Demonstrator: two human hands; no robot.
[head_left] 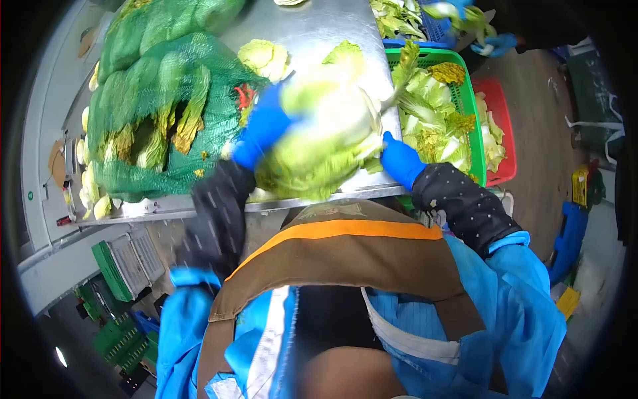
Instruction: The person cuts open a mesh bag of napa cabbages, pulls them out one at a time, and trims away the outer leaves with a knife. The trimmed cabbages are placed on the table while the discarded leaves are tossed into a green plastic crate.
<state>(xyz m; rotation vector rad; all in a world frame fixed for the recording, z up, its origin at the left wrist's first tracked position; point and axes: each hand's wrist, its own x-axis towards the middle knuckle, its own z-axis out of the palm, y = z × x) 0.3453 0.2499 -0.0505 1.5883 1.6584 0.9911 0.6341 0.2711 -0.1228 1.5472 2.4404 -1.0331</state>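
Observation:
A large Chinese cabbage (pixel 332 130), pale green with a white base, lies on the metal table in front of me, smeared by motion. My left hand (pixel 266 126), in a blue glove, is at the cabbage's left side; blur hides how its fingers are set. At the right side of the cabbage, by the table edge, my gloved right hand (pixel 401 161) has its fingers curled in. What those fingers hold, if anything, is hidden. Loose cabbage leaves (pixel 264 60) lie beyond my left hand, near a small red item (pixel 244 96).
Green mesh sacks (pixel 159 73) of cabbages cover the table's left side. On the right stand a green basket (pixel 480 143) of leaves, a red basket (pixel 508 143) and a blue basket (pixel 438 30). Another person's gloved hand (pixel 498 45) is at the upper right, near leaves.

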